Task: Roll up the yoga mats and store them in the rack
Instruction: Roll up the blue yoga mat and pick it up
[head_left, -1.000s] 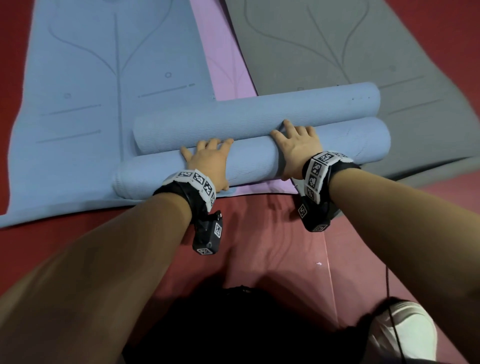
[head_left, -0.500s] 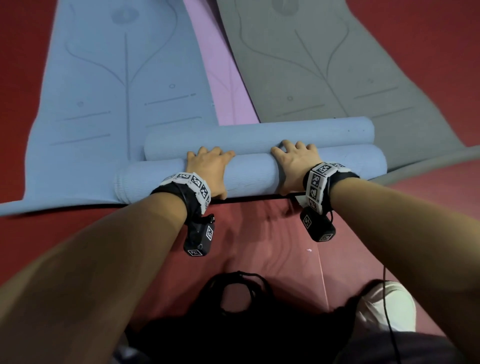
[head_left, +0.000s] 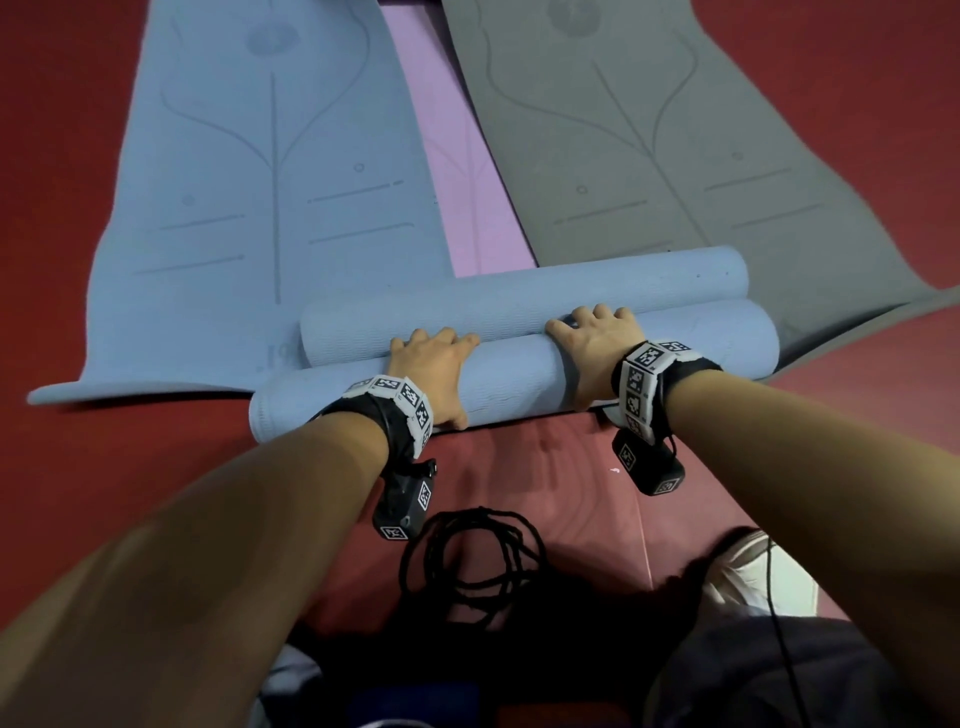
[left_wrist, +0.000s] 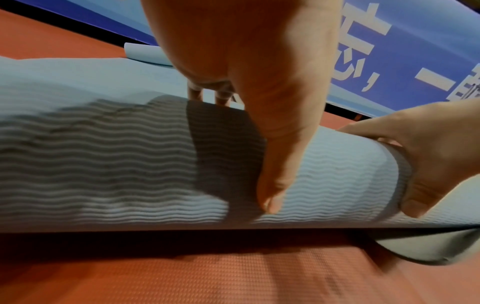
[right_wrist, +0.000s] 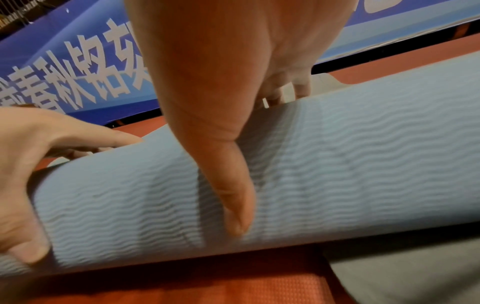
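A rolled blue mat lies crosswise on the red floor just in front of me. My left hand and right hand both grip it, fingers curled over its top and thumbs down its near side. The left wrist view shows my left hand on the ribbed roll. In the right wrist view my right hand lies over the roll. A second blue roll touches it on the far side. Beyond lie a flat blue mat, a pink mat and a grey mat.
A coil of black cord lies on the red floor near my knees. A blue banner with white characters runs along the far edge of the floor. No rack is in view.
Both hands have pushed the near roll a little away from me, against the second roll. The pink strip seen in front of the roll a second ago is no longer visible.
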